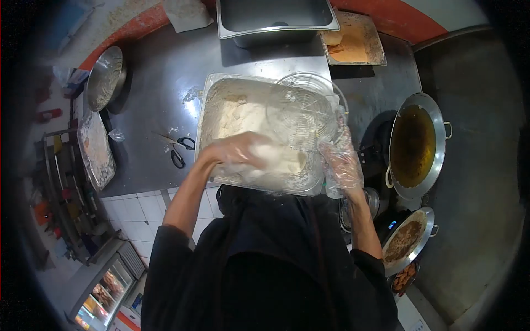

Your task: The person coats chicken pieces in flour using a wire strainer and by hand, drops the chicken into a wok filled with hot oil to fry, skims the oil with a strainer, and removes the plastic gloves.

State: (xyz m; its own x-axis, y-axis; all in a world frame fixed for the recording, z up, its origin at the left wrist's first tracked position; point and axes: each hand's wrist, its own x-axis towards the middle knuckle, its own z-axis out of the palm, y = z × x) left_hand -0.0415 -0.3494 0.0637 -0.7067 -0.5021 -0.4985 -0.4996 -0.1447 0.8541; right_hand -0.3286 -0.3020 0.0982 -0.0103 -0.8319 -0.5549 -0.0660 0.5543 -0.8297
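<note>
A deep metal tray [207,105] holding pale flour [248,118] sits at the counter's front edge. My left hand [243,151], in a clear plastic glove, is over the flour in the tray's left half; its fingers are smeared by motion. My right hand [342,165], also gloved in clear plastic, is at the tray's right side, against the near right edge of a round wire strainer [303,113]. The strainer is tilted over the tray's right part. My right fingers are closed round its edge.
Black-handled scissors [178,151] lie left of the tray. A metal bowl [106,79] and a floury tray [96,149] stand far left. An empty deep pan [279,32] and an orange-coated tray [356,41] are behind. Right are an oil pan [414,146] and a second pan [406,243].
</note>
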